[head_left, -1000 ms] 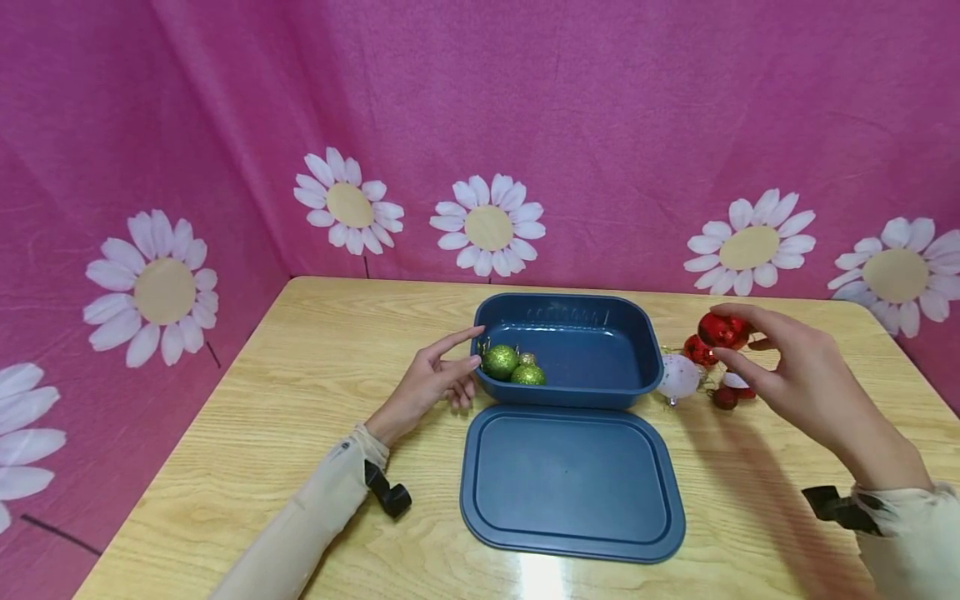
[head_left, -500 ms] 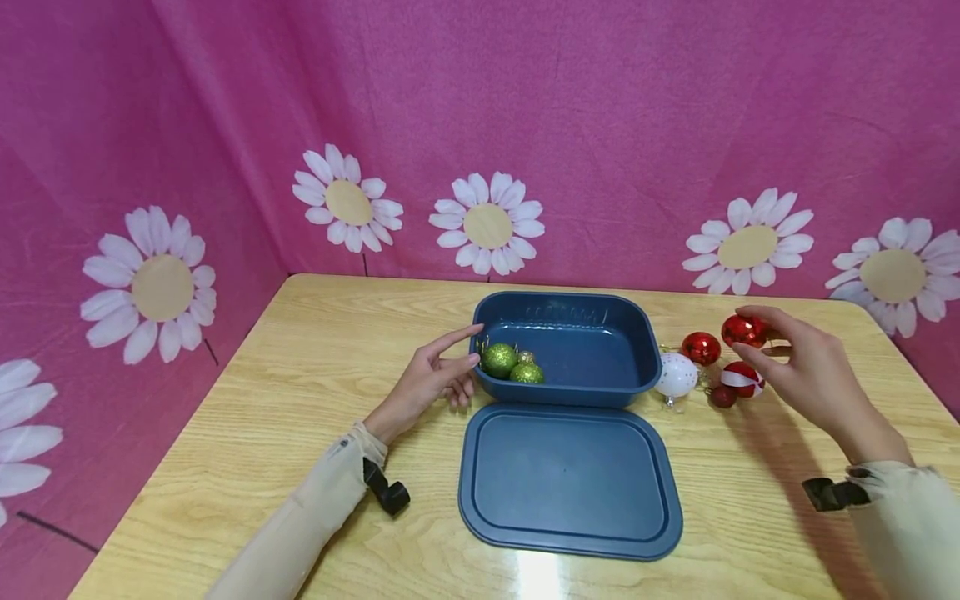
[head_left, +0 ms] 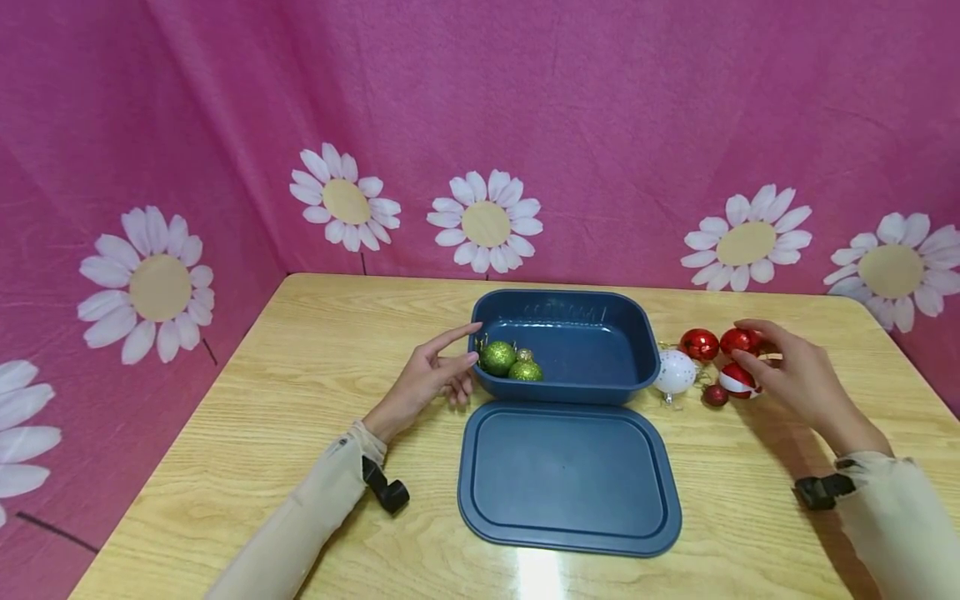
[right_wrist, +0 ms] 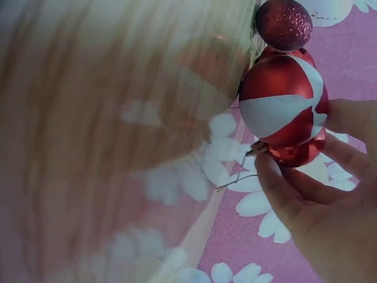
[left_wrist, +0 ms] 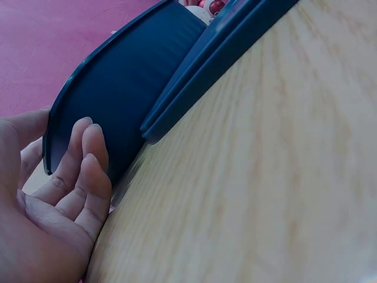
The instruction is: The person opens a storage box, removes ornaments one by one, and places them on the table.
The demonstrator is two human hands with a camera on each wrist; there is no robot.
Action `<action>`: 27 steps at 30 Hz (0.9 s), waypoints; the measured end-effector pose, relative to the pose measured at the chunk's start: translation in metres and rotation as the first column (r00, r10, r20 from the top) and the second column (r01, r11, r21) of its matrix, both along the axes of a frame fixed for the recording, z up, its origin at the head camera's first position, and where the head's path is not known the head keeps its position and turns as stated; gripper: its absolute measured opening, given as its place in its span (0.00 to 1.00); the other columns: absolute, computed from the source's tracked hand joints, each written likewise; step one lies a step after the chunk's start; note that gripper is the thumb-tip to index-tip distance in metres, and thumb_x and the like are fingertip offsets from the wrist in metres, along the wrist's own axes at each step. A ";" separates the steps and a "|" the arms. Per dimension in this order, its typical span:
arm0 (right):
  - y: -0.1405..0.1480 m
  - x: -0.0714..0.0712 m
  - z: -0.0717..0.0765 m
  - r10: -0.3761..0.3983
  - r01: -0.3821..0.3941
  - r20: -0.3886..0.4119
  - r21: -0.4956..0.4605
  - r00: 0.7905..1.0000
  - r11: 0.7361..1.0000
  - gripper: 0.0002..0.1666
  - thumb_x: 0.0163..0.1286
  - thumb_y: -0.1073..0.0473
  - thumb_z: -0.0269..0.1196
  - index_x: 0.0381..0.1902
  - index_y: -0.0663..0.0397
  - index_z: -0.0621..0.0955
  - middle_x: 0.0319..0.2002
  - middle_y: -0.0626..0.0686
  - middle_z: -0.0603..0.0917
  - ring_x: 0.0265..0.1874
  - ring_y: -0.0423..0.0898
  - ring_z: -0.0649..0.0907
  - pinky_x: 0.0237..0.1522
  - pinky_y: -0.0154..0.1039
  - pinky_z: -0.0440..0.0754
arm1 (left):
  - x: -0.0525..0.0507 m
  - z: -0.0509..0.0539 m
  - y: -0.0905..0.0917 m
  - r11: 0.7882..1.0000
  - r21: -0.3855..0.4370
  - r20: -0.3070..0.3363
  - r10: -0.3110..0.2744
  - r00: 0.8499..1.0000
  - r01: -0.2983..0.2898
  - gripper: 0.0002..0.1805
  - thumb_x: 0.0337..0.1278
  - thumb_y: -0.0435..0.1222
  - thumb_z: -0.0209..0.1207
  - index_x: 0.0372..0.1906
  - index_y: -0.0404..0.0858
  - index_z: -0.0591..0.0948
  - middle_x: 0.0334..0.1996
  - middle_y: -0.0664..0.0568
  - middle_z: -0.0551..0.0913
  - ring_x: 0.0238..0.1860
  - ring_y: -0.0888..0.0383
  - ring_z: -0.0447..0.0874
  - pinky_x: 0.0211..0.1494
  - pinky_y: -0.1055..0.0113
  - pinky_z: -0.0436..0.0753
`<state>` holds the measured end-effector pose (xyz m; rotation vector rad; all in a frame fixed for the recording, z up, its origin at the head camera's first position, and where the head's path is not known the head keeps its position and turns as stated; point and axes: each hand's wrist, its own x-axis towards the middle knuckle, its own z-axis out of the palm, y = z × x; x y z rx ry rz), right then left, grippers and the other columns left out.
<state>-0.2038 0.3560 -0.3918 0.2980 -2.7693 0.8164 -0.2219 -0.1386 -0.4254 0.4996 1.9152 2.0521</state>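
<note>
My right hand (head_left: 798, 379) pinches a shiny red Christmas ball (head_left: 738, 341) between thumb and fingers, low over the table. A red-and-white Christmas ball (right_wrist: 283, 100) sits in front of it and partly hides it in the right wrist view. Beside it are another shiny red ball (head_left: 699, 344), a small dark red ball (head_left: 715, 395) and a white dotted ball (head_left: 676, 372). My left hand (head_left: 423, 379) touches the left rim of the dark blue box (head_left: 570, 394) with relaxed fingers. Inside the box, at its left end, lie green glitter balls (head_left: 497, 357) and a small gold one (head_left: 524, 355).
A dark blue lid (head_left: 568, 475) lies flat in front of the box. Both stand on a wooden table (head_left: 360, 333) whose far edge meets a pink curtain (head_left: 600, 100) with daisies.
My right hand has lowered the shiny red ball and carried it slightly right, beside the other balls. My left hand keeps its place at the box rim.
</note>
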 end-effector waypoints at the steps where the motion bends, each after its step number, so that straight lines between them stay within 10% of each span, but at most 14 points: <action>1: 0.000 0.000 0.000 0.000 0.000 0.011 0.010 1.000 1.000 0.26 0.71 0.62 0.64 0.63 0.66 0.74 0.48 0.72 0.81 0.43 0.71 0.83 0.32 0.16 0.69 | 0.000 0.000 0.000 1.000 -0.001 0.000 0.001 1.000 -0.001 0.29 0.72 0.39 0.57 0.74 0.47 0.67 0.21 0.45 0.83 0.20 0.54 0.81 0.23 0.66 0.79; 9: 0.000 0.002 0.000 -0.003 -0.002 0.090 0.053 0.996 0.999 0.25 0.75 0.57 0.61 0.64 0.65 0.75 0.52 0.72 0.80 0.47 0.68 0.81 0.36 0.33 0.78 | 0.000 0.000 0.002 1.000 0.005 0.001 -0.006 1.000 0.006 0.28 0.73 0.39 0.56 0.75 0.46 0.67 0.20 0.44 0.82 0.19 0.55 0.80 0.22 0.67 0.78; 15: 0.001 0.004 0.001 -0.011 0.004 0.132 0.054 0.991 0.999 0.26 0.77 0.55 0.57 0.66 0.66 0.73 0.55 0.74 0.78 0.51 0.71 0.78 0.46 0.67 0.77 | -0.001 0.000 0.002 1.000 0.007 0.004 -0.006 1.000 0.006 0.28 0.73 0.39 0.57 0.74 0.47 0.67 0.20 0.44 0.82 0.19 0.55 0.80 0.22 0.67 0.78; 27: 0.004 0.005 0.009 0.000 -0.004 0.090 0.044 0.996 0.999 0.25 0.76 0.57 0.58 0.64 0.68 0.73 0.55 0.77 0.76 0.48 0.75 0.79 0.43 0.69 0.78 | 0.000 0.000 0.001 1.000 -0.002 0.006 0.003 1.000 -0.003 0.28 0.73 0.40 0.57 0.74 0.48 0.68 0.20 0.43 0.83 0.19 0.55 0.80 0.22 0.66 0.78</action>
